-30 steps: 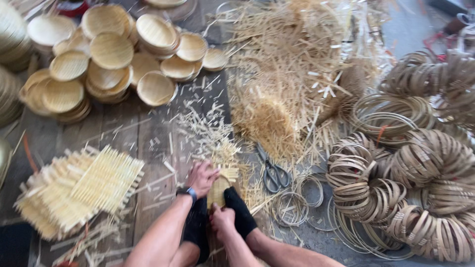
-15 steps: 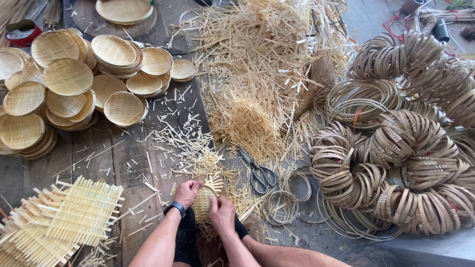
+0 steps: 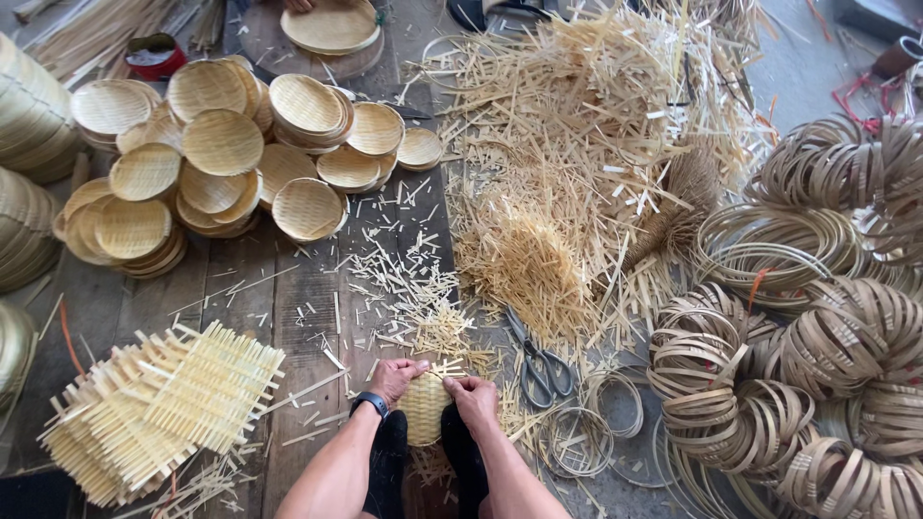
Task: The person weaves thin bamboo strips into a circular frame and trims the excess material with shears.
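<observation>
Both hands gripped one small round woven bamboo basket [image 3: 426,408] held low between the knees: the left hand [image 3: 394,378] closed on its left rim, the right hand [image 3: 471,396] on its right. Pressing evenly on both edges would likely keep the weave round. Steel scissors [image 3: 541,363] lay just right of the grip.

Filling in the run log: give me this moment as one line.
left hand and right hand: grip on small woven basket | scissors: on floor, right of hands | woven mats: stacked left
</observation>
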